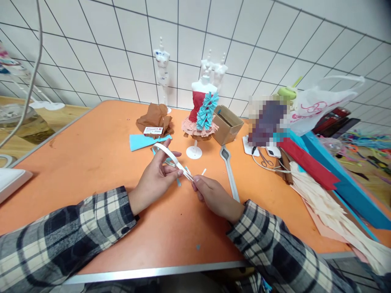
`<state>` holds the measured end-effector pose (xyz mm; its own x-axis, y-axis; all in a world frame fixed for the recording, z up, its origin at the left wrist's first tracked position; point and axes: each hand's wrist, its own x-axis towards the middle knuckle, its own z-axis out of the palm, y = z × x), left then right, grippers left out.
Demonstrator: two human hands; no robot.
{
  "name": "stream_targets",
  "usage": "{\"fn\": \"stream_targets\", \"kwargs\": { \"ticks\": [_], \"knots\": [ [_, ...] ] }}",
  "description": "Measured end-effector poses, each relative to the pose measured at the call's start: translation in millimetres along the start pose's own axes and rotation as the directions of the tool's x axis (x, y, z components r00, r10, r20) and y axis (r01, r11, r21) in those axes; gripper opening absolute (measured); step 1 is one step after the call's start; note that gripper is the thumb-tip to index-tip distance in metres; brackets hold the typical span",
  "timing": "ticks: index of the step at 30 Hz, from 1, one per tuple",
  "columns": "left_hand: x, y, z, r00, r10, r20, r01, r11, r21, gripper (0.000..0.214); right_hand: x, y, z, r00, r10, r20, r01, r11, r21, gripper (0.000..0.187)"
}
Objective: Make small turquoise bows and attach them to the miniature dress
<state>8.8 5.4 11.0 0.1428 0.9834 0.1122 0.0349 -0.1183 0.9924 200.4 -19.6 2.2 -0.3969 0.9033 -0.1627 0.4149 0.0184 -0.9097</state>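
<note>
My left hand (155, 177) pinches a white strip of tape or ribbon (170, 156) that loops up over its fingers. My right hand (214, 196) pinches the strip's other end, close to the left fingertips, above the orange table (100, 150). Bits of light blue paper hang under the left fingers. Just behind the hands stands a small mannequin (201, 116) on a white stand, dressed in red with a blue ruffle and a pink skirt. Both sleeves are plaid.
Crumpled brown paper (154, 118), a small red-and-white box (153, 130) and a blue paper sheet (143, 141) lie behind the hands. A cardboard box (227, 124), a white ruler-like tool (229, 173), scissors (266, 161), stacked coloured papers (317, 179), a plastic bag (317, 103) and bare mannequins (161, 69) are at the right and back.
</note>
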Motion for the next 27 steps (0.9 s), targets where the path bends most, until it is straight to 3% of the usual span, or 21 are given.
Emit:
{"fn": "stream_targets", "kwargs": {
  "ticks": [27],
  "knots": [
    [-1.8, 0.8, 0.7, 1.0, -0.001, -0.031, 0.001, 1.0, 0.01, 0.092, -1.8, -7.1, 1.3, 0.998, -0.046, -0.047, 0.035, 0.979, -0.203, 0.033]
  ]
}}
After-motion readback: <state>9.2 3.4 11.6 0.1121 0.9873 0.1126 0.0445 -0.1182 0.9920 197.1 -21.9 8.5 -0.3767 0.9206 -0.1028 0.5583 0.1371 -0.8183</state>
